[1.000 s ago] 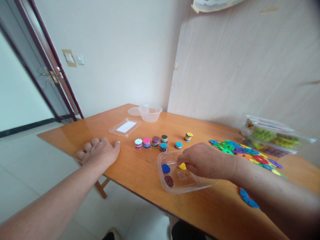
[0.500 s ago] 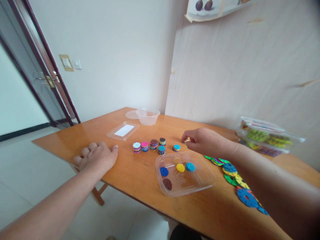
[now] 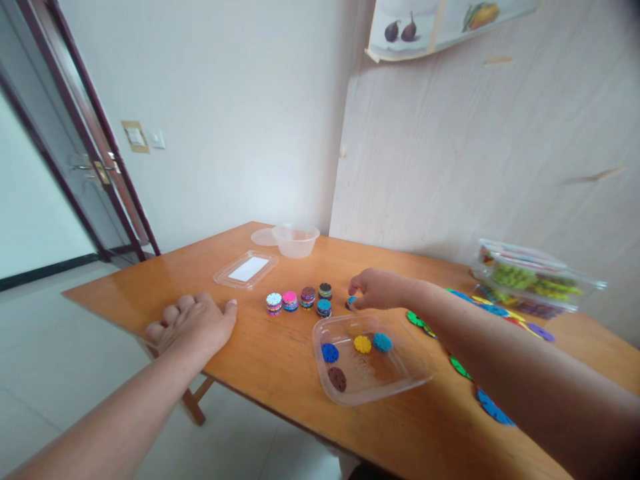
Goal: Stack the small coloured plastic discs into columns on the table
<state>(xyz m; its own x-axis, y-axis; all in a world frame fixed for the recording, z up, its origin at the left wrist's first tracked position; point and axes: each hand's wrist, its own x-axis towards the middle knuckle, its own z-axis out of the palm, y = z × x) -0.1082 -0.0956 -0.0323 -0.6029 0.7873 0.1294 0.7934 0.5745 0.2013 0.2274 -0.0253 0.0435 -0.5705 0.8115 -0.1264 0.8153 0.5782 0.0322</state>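
Observation:
My left hand (image 3: 195,325) lies flat on the wooden table, fingers spread and holding nothing. At the small stack of notched plastic discs (image 3: 351,303), blue on top, the thumb and fingers of my right hand (image 3: 377,290) are curled in; the hand hides part of that stack. To its left stand several taller stacks: one topped white (image 3: 274,303), one pink (image 3: 290,301), one brown (image 3: 308,297), one black (image 3: 325,291) and one light blue (image 3: 324,308). Nearer me, a clear plastic tray (image 3: 373,393) holds several loose discs, among them a yellow disc (image 3: 363,344).
Larger coloured discs (image 3: 493,407) lie partly under my right forearm. A clear box (image 3: 540,273) with colourful contents stands at the right rear. Further back are a clear lid (image 3: 270,263) with a white label and a translucent bowl (image 3: 296,241) beside a round lid (image 3: 263,237).
My right hand has moved left and nearer, from the yellowish discs to the blue-topped stack. My left hand stays in place on the table. The view has tipped slightly upward.

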